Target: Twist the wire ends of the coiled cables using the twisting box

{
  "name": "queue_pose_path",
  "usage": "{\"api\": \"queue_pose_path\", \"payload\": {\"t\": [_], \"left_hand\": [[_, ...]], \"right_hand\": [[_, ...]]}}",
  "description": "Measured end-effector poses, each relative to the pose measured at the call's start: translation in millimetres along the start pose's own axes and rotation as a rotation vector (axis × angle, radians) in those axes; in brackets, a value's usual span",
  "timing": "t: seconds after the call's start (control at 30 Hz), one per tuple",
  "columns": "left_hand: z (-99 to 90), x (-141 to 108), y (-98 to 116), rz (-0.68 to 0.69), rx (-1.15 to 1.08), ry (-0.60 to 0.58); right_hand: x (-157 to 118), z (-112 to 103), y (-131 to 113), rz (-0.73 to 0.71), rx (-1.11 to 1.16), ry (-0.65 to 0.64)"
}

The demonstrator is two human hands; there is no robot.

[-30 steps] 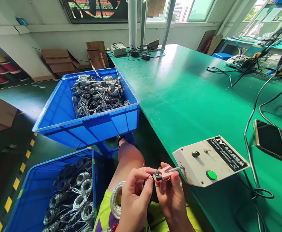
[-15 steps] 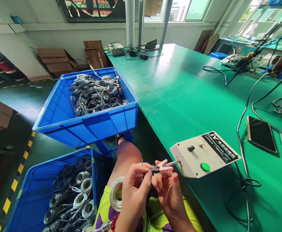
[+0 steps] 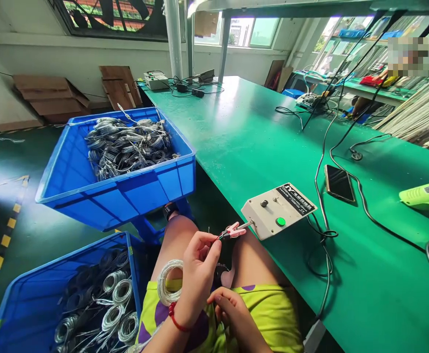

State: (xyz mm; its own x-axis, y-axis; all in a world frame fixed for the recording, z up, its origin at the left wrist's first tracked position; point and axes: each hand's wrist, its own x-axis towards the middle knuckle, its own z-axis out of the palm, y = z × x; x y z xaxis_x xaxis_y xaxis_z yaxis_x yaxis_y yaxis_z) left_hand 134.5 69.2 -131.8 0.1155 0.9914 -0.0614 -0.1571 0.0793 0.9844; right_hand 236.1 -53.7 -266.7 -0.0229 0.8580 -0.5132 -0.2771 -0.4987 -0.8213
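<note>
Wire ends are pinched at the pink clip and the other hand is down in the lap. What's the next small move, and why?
Probably bring the right hand up to the green button on the box. The left hand pinches the wire ends at the pink clip, a coil looped on its wrist, while the right rests idle in the lap.

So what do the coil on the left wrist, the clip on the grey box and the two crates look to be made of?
The coil looks like wire in a braided metal sheath: silvery, glinting strands. The clip seems to be moulded plastic, matte pink, on a metal shaft. The grey box could be painted metal or plastic; it is hard to tell. The upper crate and lower crate look like glossy blue plastic, ribbed and rimmed.
</note>
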Motion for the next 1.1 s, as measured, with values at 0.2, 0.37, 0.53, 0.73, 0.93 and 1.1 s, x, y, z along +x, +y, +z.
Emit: {"api": "queue_pose_path", "payload": {"t": [0.2, 0.37, 0.53, 0.73, 0.93, 1.1], "left_hand": [[-1.8, 6, 1, 0.019, -0.004, -0.024], [-2.8, 9, -1, 0.012, -0.01, -0.04], [-4.7, 11, -1, 0.017, -0.003, -0.041], [-6.2, 12, -5, 0.018, -0.003, -0.045], [-7.2, 13, 0, 0.013, -0.005, -0.067], [-6.7, 14, 1, 0.018, -0.02, -0.067]], "right_hand": [[11, 15, 7, 0.064, -0.048, -0.031], [16, 15, 9, 0.084, -0.095, -0.029], [11, 1, -4, -0.037, -0.153, 0.07], [9, -15, -10, -0.113, -0.206, 0.163], [3, -1, 10, -0.032, -0.272, 0.101], [6, 3, 12, -0.001, -0.319, 0.048]]}}
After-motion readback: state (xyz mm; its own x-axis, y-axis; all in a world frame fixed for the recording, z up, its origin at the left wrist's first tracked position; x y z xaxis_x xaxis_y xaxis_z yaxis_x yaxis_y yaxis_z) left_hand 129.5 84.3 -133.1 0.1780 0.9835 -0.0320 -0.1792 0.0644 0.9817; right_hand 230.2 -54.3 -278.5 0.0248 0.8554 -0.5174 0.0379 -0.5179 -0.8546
